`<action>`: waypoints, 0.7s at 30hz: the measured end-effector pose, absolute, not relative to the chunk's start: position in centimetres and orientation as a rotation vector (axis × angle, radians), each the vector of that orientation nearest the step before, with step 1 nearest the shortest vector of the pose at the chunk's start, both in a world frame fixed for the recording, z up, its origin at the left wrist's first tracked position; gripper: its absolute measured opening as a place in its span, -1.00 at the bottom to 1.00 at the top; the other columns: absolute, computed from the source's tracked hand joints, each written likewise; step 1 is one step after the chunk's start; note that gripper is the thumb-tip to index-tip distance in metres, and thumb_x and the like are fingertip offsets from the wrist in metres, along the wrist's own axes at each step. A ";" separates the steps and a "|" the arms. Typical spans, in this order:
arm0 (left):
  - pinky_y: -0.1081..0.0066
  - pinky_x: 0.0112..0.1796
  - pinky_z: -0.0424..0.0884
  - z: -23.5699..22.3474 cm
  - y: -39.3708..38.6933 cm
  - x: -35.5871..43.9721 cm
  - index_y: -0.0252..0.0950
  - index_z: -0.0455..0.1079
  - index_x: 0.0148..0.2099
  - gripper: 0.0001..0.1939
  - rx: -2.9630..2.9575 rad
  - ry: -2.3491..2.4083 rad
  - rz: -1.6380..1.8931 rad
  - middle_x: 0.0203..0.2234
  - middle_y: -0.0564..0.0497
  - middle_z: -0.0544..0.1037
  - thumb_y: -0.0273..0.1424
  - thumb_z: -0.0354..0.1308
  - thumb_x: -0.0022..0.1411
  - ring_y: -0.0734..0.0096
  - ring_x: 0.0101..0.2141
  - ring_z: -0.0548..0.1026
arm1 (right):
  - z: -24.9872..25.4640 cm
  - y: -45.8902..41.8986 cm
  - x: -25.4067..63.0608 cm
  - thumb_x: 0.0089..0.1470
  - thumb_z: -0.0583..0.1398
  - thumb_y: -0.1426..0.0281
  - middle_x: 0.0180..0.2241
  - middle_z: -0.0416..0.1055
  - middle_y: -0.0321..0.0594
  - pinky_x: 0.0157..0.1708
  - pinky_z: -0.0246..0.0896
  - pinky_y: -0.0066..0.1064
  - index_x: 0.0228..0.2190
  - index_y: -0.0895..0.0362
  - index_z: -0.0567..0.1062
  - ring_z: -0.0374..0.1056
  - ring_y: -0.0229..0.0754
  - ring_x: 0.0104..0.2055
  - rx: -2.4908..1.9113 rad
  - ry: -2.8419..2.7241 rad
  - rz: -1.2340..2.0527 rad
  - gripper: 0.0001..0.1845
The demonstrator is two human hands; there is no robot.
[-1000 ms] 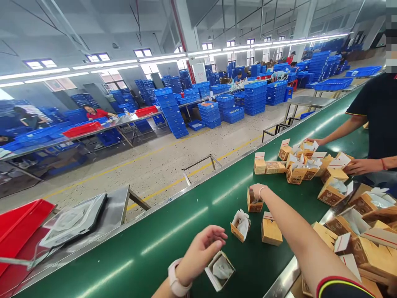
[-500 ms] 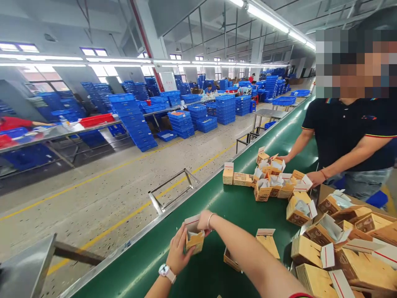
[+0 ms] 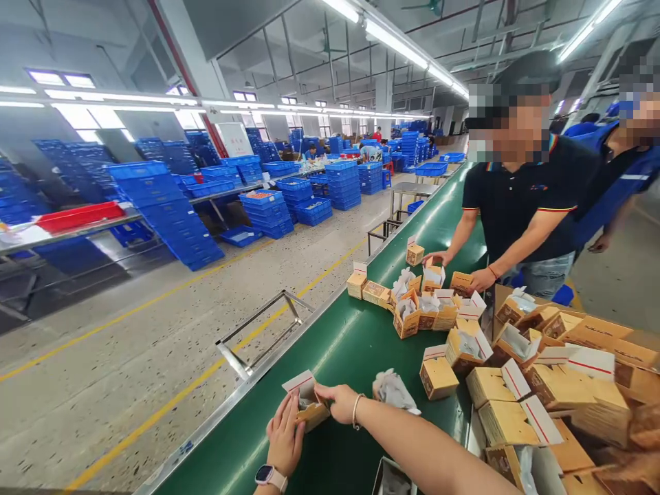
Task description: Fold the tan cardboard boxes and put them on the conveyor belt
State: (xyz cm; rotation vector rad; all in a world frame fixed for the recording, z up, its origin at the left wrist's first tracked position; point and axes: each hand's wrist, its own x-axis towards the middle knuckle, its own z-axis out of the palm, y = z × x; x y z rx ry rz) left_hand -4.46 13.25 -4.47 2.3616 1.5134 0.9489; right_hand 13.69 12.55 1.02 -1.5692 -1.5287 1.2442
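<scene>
A small brown cardboard box (image 3: 312, 416) with its white-lined flap raised is held over the green conveyor belt (image 3: 344, 344). My left hand (image 3: 287, 427) is closed around the box's left side, its fingers up against the flap. On the box's right edge, my right hand (image 3: 340, 402) grips with thumb and fingers. Something greyish shows inside the opening. A grey plastic-wrapped packet (image 3: 394, 390) lies on the belt just beyond my right wrist. Below my right forearm, another open box (image 3: 390, 479) with grey contents is partly cut off by the frame.
A co-worker (image 3: 520, 213) across the belt handles boxes with both hands; a second person stands behind. Many open boxes (image 3: 502, 385) are piled along the right side. More boxes (image 3: 407, 313) cluster ahead. A metal frame (image 3: 258, 330) stands left of the belt.
The view has swung right. The box between my hands is tilted more, its flap standing out. The grey packet now shows beside my right wrist. The co-worker has shifted boxes.
</scene>
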 end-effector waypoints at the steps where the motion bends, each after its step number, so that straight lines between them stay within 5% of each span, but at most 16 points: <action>1: 0.10 -0.01 0.30 -4.1 13.3 -4.2 -0.22 0.39 0.14 -0.53 2.356 1.505 0.942 0.08 -0.14 0.48 -0.31 -0.20 0.33 0.08 0.13 0.35 | 0.9 12.3 14.0 -0.13 0.14 0.62 0.17 0.28 -0.30 0.20 0.10 -0.27 0.08 0.01 0.43 0.22 -0.10 0.20 -1.540 -1.629 1.194 -0.31; 4: 0.03 -0.01 0.27 -3.6 13.9 -3.5 -0.15 0.50 0.01 -0.56 2.350 1.485 0.917 0.02 -0.11 0.53 -0.29 -0.17 0.30 0.00 0.12 0.34 | 1.3 12.2 15.1 -0.09 0.24 0.50 0.25 0.12 -0.38 0.19 0.03 0.07 0.16 -0.18 0.31 0.14 0.04 0.24 -1.580 -1.930 1.014 -0.25; 7: -0.01 -0.01 0.27 -3.6 14.9 -3.0 -0.13 0.56 -0.13 -0.60 2.321 1.430 0.904 -0.06 -0.12 0.57 -0.29 -0.13 0.25 -0.05 0.11 0.33 | 2.6 13.0 15.8 -0.04 0.30 0.34 0.22 0.18 -0.53 0.18 -0.05 0.18 0.03 -0.30 0.40 0.07 0.07 0.26 -1.602 -2.144 0.895 -0.42; 11: -0.04 -0.03 0.33 -3.4 16.3 -2.1 -0.16 0.51 -0.46 -0.71 2.064 1.483 0.826 -0.27 -0.13 0.61 -0.26 -0.02 0.11 -0.09 0.03 0.40 | 2.8 14.4 14.9 0.05 0.24 0.27 0.07 0.39 -0.50 0.19 0.02 -0.08 -0.23 -0.15 0.58 0.18 -0.04 0.19 -1.673 -1.958 0.895 -0.80; 15: 0.10 0.00 0.41 -3.1 16.9 -0.9 -0.17 0.35 -0.46 -0.79 1.614 1.560 0.973 -0.29 -0.11 0.57 -0.15 0.11 -0.03 0.00 -0.04 0.46 | 1.1 15.1 12.7 -0.04 0.28 0.40 -0.05 0.45 -0.31 0.11 0.16 -0.38 -0.38 0.07 0.57 0.34 -0.16 0.03 -1.784 -1.419 0.980 -0.90; 19: 0.13 -0.13 0.50 -3.7 17.8 0.2 -0.21 0.26 -0.28 -0.64 1.069 1.602 1.039 -0.28 -0.11 0.53 -0.15 0.18 -0.11 0.04 -0.14 0.53 | 0.5 15.6 11.7 -0.35 0.42 0.44 -0.05 0.36 -0.19 -0.06 0.31 -0.39 -0.24 0.12 0.46 0.39 -0.13 -0.06 -2.030 -0.837 0.997 -0.49; 21: 0.16 -0.18 0.52 -4.3 18.6 0.5 -0.22 0.28 -0.23 -0.64 0.933 1.563 0.938 -0.30 -0.09 0.54 -0.17 0.17 -0.08 0.06 -0.19 0.55 | 1.0 16.0 12.1 -0.38 0.42 0.45 -0.10 0.39 -0.22 -0.09 0.32 -0.34 -0.25 0.08 0.43 0.40 -0.10 -0.08 -2.092 -0.725 1.096 -0.46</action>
